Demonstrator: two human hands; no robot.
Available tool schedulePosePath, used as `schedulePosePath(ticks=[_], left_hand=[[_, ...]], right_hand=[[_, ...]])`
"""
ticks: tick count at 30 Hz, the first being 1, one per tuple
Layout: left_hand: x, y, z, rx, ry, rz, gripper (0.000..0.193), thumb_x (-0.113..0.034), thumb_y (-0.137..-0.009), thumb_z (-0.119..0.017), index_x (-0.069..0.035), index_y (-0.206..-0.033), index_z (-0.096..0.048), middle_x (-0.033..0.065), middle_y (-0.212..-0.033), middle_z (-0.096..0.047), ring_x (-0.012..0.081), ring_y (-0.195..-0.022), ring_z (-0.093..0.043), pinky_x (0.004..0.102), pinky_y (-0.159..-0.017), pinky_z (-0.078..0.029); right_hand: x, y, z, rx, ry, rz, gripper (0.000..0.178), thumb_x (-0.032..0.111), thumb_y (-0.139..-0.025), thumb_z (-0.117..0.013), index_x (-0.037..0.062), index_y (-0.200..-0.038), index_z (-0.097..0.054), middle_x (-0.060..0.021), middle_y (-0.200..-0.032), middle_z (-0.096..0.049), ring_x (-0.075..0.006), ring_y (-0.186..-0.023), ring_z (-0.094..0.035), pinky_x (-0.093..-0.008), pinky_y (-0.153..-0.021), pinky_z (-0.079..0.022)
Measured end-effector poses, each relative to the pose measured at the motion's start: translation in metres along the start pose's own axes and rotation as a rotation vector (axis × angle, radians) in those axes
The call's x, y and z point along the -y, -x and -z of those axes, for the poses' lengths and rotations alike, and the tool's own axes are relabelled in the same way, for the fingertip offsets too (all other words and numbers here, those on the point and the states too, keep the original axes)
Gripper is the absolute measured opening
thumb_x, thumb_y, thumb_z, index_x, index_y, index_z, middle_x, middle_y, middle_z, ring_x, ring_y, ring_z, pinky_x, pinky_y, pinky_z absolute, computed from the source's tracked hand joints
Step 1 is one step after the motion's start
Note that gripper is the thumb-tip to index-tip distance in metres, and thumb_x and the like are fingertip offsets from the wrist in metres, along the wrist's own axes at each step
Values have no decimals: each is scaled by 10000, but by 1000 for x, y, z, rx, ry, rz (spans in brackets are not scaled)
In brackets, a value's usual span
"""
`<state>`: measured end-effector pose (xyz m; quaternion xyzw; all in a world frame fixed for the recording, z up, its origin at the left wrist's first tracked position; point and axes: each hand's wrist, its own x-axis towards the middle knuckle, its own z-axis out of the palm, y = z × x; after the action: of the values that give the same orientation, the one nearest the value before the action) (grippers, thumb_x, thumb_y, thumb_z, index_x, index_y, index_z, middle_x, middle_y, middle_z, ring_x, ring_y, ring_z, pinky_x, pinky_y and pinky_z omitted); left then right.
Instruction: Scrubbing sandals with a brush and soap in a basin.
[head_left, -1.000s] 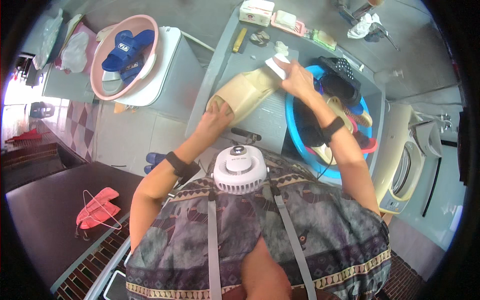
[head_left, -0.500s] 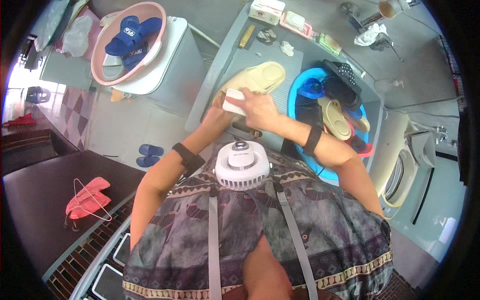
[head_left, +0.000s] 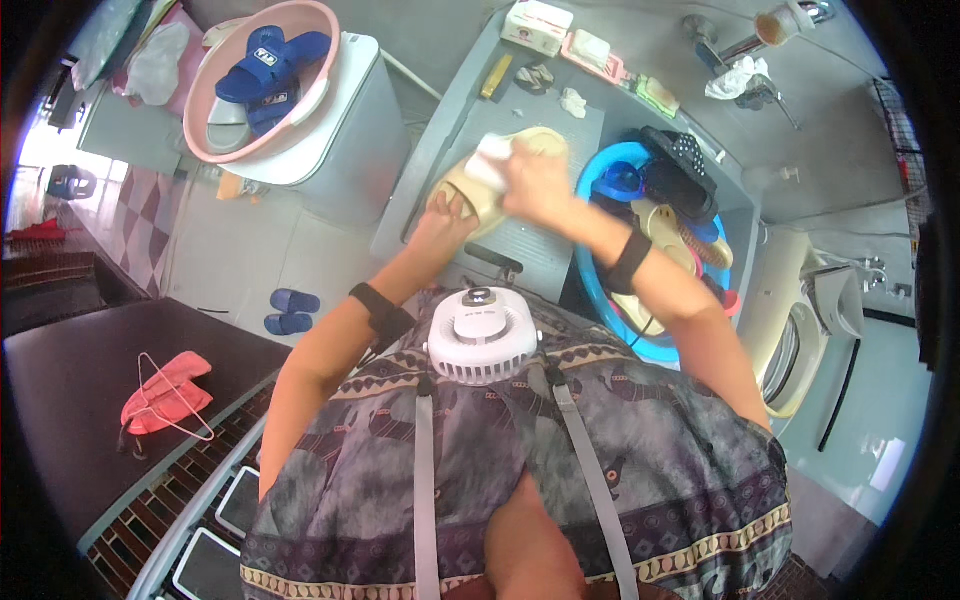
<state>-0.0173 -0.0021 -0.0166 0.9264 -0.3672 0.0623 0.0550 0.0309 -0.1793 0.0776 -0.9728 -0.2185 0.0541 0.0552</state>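
Note:
A beige slipper (head_left: 470, 190) lies on the ribbed grey washboard (head_left: 575, 125) of the sink. My left hand (head_left: 443, 228) grips it near the strap, fingers curled at the opening. In my right hand (head_left: 540, 188) is a white rounded block (head_left: 488, 163), blurred by motion and pressed against the slipper's upper side. Whether the block is soap or a brush I cannot tell. Part of the slipper is hidden beneath the right hand. Beside it on the right stands a blue basin (head_left: 583, 185) full of slippers and sandals, partly covered by my right forearm.
Along the sink's far edge are a white box (head_left: 537, 27), a pink soap dish (head_left: 592, 56) and a yellow brush (head_left: 495, 76). A tap (head_left: 750, 45) juts from the right wall. At left, a pink basin (head_left: 200, 135) with blue slippers tops a white-lidded bin (head_left: 355, 80).
My right hand has shifted up and right along the slipper with the white block. The left hand's fingers now show at the slipper's opening, and more of the strap is visible.

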Motion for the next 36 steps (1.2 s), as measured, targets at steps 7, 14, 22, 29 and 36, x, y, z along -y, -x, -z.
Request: schedulePosePath(ticks=[7, 14, 22, 29, 36], left_hand=[[-3, 1, 8, 15, 2, 7, 209, -117, -716, -516, -105, -921, -560, 165, -1007, -551, 368, -1015, -501, 390, -771, -484], [-6, 1, 3, 4, 13, 47, 206, -138, -727, -520, -117, -929, -555, 178, -1067, -510, 353, -982, -506, 363, -766, -488], [-10, -2, 2, 145, 129, 128, 209, -79, -718, -514, -112, -900, -612, 214, -1088, -519, 426, -1002, -487, 463, -866, -411], [-9, -3, 1, 38, 14, 59, 214, -106, -725, -519, -105, -923, -602, 236, -1057, -514, 378, -992, -492, 437, -814, -446], [-12, 0, 3, 44, -55, 73, 213, -122, -706, -521, -114, -905, -597, 207, -1048, -514, 370, -1003, -474, 425, -839, -392]], right_hand=[[-3, -16, 10, 84, -18, -101, 545, 229, -628, -648, 294, -1161, -555, -150, -1023, -533, -310, -789, -614, -404, -686, -500], [1, -33, -6, 150, -63, -19, 464, 232, -652, -614, 245, -1115, -592, -142, -957, -582, -274, -754, -630, -393, -630, -508], [34, -31, -6, 207, 33, 189, 480, 243, -639, -642, 238, -1117, -597, -108, -876, -601, -235, -819, -625, -377, -692, -502], [10, -54, -9, 183, -53, 58, 392, 316, -630, -658, 229, -1012, -638, -98, -888, -629, -266, -796, -632, -369, -660, -507], [-67, -62, 13, 208, 117, -209, 430, 259, -679, -586, 200, -1105, -595, -131, -998, -609, -283, -879, -609, -382, -786, -465]])
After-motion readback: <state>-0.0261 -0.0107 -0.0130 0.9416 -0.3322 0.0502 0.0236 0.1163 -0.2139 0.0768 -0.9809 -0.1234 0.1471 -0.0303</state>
